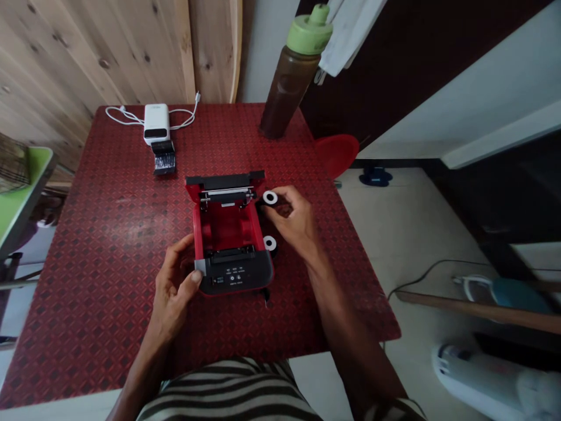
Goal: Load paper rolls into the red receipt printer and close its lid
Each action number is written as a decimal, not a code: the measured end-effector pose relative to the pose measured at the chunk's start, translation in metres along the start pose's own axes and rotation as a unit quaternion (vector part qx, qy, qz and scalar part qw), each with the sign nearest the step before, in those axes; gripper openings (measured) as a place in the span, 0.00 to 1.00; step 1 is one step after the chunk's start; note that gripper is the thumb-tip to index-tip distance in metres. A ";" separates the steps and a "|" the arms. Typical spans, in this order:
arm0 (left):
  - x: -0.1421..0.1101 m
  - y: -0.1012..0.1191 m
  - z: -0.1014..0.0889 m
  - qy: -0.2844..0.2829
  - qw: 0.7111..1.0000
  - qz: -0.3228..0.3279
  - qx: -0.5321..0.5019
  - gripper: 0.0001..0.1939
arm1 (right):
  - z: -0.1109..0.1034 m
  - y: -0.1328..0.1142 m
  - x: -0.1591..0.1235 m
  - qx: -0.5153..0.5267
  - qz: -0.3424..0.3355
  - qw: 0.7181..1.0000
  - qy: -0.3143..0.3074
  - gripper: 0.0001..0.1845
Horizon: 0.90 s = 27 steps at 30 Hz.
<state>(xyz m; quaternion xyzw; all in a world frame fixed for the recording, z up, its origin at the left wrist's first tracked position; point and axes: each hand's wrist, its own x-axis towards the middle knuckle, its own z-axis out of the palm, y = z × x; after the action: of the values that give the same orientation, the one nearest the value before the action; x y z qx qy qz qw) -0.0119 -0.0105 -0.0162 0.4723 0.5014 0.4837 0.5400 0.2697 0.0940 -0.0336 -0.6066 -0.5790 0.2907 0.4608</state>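
A red and black label printer sits on the table with its lid raised, so its red inner bay shows. At its front left corner, my left hand grips the casing, thumb on the top panel and fingers along the side. My right hand is beside the printer's right side, thumb and fingers closed around a small roll with a white ring-shaped end and a dark centre. Just nearer to me, a second similar roll rests against the printer's right side.
The table has a red patterned top. At its back left lies a white power bank with a white cable, and a dark crinkled strip in front of it. A brown bottle with a green cap stands at the back right. Beyond is a red stool.
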 end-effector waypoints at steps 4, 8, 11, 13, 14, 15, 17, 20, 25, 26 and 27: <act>0.001 -0.002 0.000 0.001 1.000 0.001 0.000 0.32 | 0.006 0.005 -0.001 0.003 -0.003 0.998 -0.069 0.13; 0.001 -0.005 -0.001 0.000 1.000 -0.008 -0.005 0.33 | 0.003 0.007 -0.002 0.003 0.001 0.996 -0.092 0.12; 0.001 -0.007 -0.001 -0.005 1.000 0.003 -0.002 0.32 | 0.001 0.010 -0.004 0.009 0.004 0.995 -0.100 0.14; 0.001 -0.008 0.000 -0.007 1.000 0.021 0.008 0.31 | 0.001 0.013 -0.007 0.017 0.008 0.995 -0.102 0.16; 0.001 -0.009 0.000 -0.008 0.999 0.032 0.015 0.31 | 0.002 0.014 -0.008 0.021 0.010 0.995 -0.102 0.17; 0.002 -0.010 0.000 -0.008 0.999 0.043 0.024 0.32 | 0.002 0.015 -0.009 0.026 0.014 0.994 -0.101 0.19; 0.002 -0.014 -0.001 -0.007 0.997 0.061 0.043 0.35 | -0.001 0.015 -0.011 0.028 0.021 0.994 -0.103 0.22; 0.003 -0.023 -0.005 -0.006 0.995 0.074 0.065 0.41 | -0.016 0.010 -0.017 -0.023 0.010 0.995 -0.097 0.28; 0.004 -0.030 -0.008 0.018 0.988 0.103 0.116 0.47 | -0.054 0.000 -0.039 -0.125 -0.024 0.985 -0.114 0.12; 0.004 -0.030 -0.008 0.020 0.985 0.109 0.130 0.47 | -0.059 0.000 -0.045 -0.123 -0.021 0.984 -0.130 0.10; 0.005 -0.029 -0.007 0.020 0.983 0.115 0.144 0.47 | -0.062 0.001 -0.053 -0.115 -0.016 0.983 -0.144 0.10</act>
<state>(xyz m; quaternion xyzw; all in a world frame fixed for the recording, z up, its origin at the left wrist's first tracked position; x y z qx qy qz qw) -0.0176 -0.0082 -0.0455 0.5895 0.5191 0.4748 0.3970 0.3167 0.0294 -0.0192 -0.5976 -0.6788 0.2990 0.3043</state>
